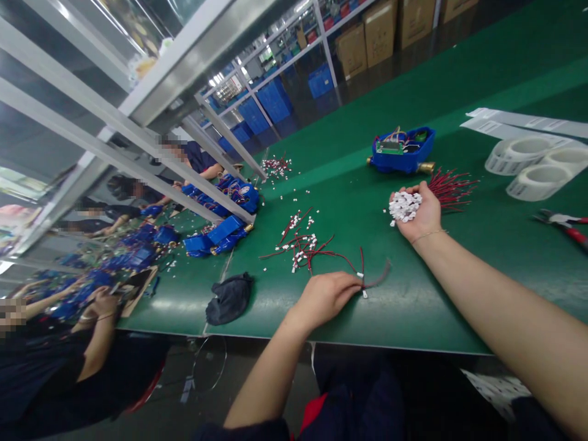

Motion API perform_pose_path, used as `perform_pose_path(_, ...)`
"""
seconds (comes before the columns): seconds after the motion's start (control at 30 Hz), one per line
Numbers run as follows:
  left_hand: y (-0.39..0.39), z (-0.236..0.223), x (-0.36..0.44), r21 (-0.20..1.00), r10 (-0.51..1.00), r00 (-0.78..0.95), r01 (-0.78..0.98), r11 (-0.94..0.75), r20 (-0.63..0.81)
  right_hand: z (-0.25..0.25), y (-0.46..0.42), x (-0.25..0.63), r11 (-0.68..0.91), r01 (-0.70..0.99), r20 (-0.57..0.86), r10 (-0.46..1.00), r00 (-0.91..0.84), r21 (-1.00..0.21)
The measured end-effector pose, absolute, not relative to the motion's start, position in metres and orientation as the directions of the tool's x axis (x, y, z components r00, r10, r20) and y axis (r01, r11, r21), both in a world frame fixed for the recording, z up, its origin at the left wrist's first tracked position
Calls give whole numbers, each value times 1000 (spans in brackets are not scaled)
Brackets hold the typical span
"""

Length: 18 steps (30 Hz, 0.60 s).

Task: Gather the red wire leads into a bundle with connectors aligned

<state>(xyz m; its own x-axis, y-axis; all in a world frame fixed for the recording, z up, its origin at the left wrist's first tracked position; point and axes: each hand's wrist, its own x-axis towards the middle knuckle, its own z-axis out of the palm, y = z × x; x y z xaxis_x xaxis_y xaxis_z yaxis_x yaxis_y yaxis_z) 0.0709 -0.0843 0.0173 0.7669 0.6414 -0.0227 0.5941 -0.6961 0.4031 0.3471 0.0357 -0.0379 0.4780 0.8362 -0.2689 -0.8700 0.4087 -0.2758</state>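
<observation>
My right hand (426, 215) is curled around a bundle of connector wires; their white plugs (405, 207) crowd together at the palm, and the red and dark wires (452, 188) fan out on the far side. Low over the table's front part, my left hand (331, 295) pinches a connector wire (380, 278), whose free end is smeared by motion. White plugs show just by those fingertips, close to another red wire (362, 260). Left of them a loose pile of connector wires (303, 250) lies on the green table (459, 294).
Behind my right hand sits a blue meter housing (402, 153) with a circuit board and brass ends. Label rolls (537, 180) and pliers (565, 225) lie to the right. A dark cloth (229, 298) is at left, near more blue housings (218, 236) and co-workers.
</observation>
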Motion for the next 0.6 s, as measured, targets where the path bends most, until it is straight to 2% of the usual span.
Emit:
perform_pose_path(0.1,-97,11,64,481,844,531,721,-499,79,-37,34,341,387,-873,-262,846,465,-299)
perform_pose_path(0.2,-111,3,75,492,925,352,785,-375,144,-38,33,337,367,-872,-257,853,454,-323)
perform_pose_path(0.43,-113,-2,121,126,974,226,966,-226,19,-41,31,337,359,-865,-228,863,451,-350)
perform_pose_path(0.6,-99,1,127,30,977,206,978,-205,-60,-43,33,338,360,-862,-220,864,453,-357)
